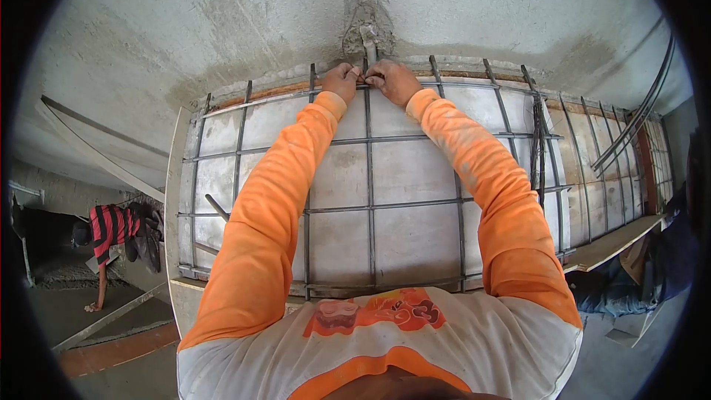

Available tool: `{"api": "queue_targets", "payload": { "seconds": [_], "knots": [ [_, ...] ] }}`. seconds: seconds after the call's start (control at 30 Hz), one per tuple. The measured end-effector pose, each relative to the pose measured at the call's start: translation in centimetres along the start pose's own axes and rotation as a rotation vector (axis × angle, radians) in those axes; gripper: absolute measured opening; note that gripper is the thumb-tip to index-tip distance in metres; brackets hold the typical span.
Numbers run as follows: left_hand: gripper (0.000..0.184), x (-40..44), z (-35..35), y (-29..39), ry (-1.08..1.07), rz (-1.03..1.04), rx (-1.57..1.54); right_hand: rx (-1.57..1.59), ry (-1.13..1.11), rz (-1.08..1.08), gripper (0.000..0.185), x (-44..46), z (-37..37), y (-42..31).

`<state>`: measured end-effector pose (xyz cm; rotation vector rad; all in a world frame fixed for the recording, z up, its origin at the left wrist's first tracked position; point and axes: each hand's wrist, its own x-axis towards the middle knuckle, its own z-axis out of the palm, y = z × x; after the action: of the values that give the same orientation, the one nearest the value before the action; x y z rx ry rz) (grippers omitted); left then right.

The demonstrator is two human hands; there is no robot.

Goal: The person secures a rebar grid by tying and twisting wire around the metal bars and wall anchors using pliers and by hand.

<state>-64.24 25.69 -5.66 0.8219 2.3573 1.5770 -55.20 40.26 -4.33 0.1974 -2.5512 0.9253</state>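
At the far edge of a rebar grid [369,209], my left hand [341,81] and my right hand [395,81] are close together with fingers pinched. A thin dark wire [362,80] shows between the fingertips, beside the point where a lengthwise bar meets a crossing bar. Its ends are hidden by my fingers. The grid lies over pale formwork panels [415,241]. Just beyond my hands, a grey pipe [369,43] comes out of a rough hole in the wall.
A concrete wall [281,7] rises beyond the grid. Loose bars [637,122] hang at right, near a bundle of wires [538,144] on the grid. A board [615,243] edges the right side. Lower left, another person [115,233] bends over wet concrete.
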Motion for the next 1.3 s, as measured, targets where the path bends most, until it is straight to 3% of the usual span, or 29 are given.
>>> {"api": "queue_targets", "payload": {
  "seconds": [0.13,0.2,0.27,0.33,0.4,0.43,0.57,0.7,0.77,0.8,0.83,0.87,0.97,1.03,1.13,1.17,1.23,1.27,1.3],
  "knots": [
    [0.022,1.7,0.1,-1.6,-0.022,0.008,0.151,-0.033,0.096,-0.109,0.010,-0.6,0.7,0.4],
    [0.021,2.7,0.7,-2.3,-0.050,-0.146,-0.086,-0.129,0.135,-0.147,0.010,-1.5,1.3,0.3],
    [0.021,3.9,0.9,-2.4,-0.060,-0.170,-0.058,-0.229,0.166,-0.195,0.011,-1.8,1.1,0.5],
    [0.022,3.9,0.5,-0.4,-0.069,-0.194,-0.029,-0.384,0.066,-0.334,0.012,-1.6,0.6,0.2],
    [0.022,4.1,-0.5,3.6,-0.221,0.006,0.437,-0.487,0.013,-0.453,0.015,-0.5,-0.4,-0.1],
    [0.022,5.2,-0.4,4.1,-0.290,-0.055,0.350,-0.582,-0.039,-0.562,0.018,0.0,-0.7,-0.2],
    [0.021,6.3,-1.0,7.2,-0.362,-0.045,0.572,-0.679,-0.215,-0.545,0.020,1.5,-1.1,-0.7],
    [0.022,5.3,-1.2,6.6,-0.273,-0.106,0.456,-0.859,-0.144,-0.559,0.019,1.9,0.0,-1.4],
    [0.024,4.0,-1.3,6.5,-0.275,-0.267,0.028,-0.927,-0.079,-0.585,0.019,1.6,0.3,-2.2],
    [0.024,3.1,-1.5,6.9,-0.255,-0.266,0.018,-0.945,-0.250,-0.363,0.019,1.5,-0.1,-3.9],
    [0.025,1.5,-1.9,7.6,-0.101,-0.155,0.076,-0.952,-0.410,-0.135,0.019,1.7,-0.2,-5.1],
    [0.025,-0.2,-2.3,8.2,0.052,-0.045,0.138,-0.954,-0.406,-0.153,0.019,2.1,0.0,-5.5],
    [0.025,-5.7,-4.4,7.8,0.099,-0.013,0.054,-0.788,-0.429,0.273,0.022,3.3,1.2,-6.4],
    [0.026,-10.1,-6.9,8.2,0.053,-0.012,-0.007,-0.882,-0.400,0.298,0.023,4.1,1.1,-8.1],
    [0.025,-17.1,-11.3,8.3,0.150,-0.078,-0.011,-0.961,-0.594,0.312,0.027,5.1,1.6,-6.6],
    [0.023,-19.3,-12.5,7.0,0.195,0.042,-0.046,-1.081,-0.682,0.143,0.026,4.7,1.6,-5.9],
    [0.025,-24.3,-15.1,6.5,0.328,0.008,0.065,-0.677,-0.430,0.534,0.026,6.1,3.3,-1.4],
    [0.028,-26.3,-16.7,6.5,0.428,0.010,0.171,-0.667,-0.434,0.516,0.026,6.4,3.4,-3.0],
    [0.035,-28.1,-18.1,6.2,0.482,-0.157,0.403,-0.610,-0.387,0.624,0.027,6.0,2.2,-5.5]
  ]
}}
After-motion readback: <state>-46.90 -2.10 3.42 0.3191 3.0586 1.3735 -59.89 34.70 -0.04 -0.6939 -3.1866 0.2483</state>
